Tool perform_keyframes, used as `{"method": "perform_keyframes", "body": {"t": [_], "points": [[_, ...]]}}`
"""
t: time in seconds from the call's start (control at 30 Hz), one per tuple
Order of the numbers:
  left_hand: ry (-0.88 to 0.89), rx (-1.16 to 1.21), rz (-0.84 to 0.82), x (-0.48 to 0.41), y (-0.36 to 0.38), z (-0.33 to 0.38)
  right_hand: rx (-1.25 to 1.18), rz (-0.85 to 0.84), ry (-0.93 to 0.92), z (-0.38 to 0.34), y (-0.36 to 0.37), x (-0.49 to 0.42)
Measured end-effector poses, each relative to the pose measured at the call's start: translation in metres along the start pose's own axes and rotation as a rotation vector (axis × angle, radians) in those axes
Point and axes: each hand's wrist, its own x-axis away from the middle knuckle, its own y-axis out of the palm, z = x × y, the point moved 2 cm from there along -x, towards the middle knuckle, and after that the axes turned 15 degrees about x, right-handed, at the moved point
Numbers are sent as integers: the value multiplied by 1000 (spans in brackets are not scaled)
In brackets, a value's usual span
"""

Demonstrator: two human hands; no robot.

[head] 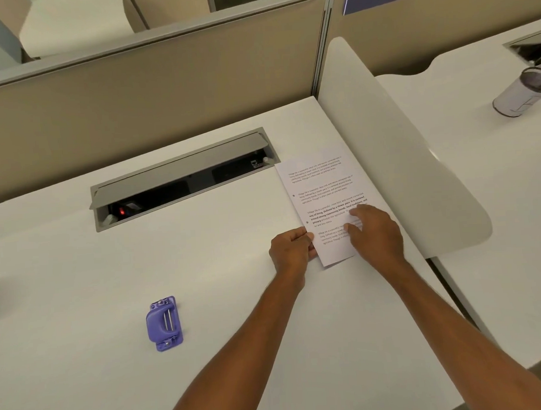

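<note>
A purple hole punch (pixel 164 323) lay well left of the hands. The left hand (pixel 291 250) pinched the printed sheet (pixel 321 190) at its edge; the right hand (pixel 376 232) pressed it flat, fingers relaxed. Likely aligning; next, lift toward the punch.

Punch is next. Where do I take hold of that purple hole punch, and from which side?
I'd come from above and span the purple hole punch across its two long sides, at the middle. It lies flat on the desk, lever up, with both long sides unobstructed.
</note>
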Motion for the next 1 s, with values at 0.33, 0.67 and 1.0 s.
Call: {"method": "perform_keyframes", "body": {"t": [0.33, 0.67, 1.0], "points": [[7, 10, 3, 5, 3, -4, 67, -3, 7, 2, 0, 3], [111, -30, 75, 25, -52, 15, -59, 27, -22, -16, 7, 19], [235, -85, 117, 64, -142, 47, -266, -94, -204, -130, 24, 92]]}}
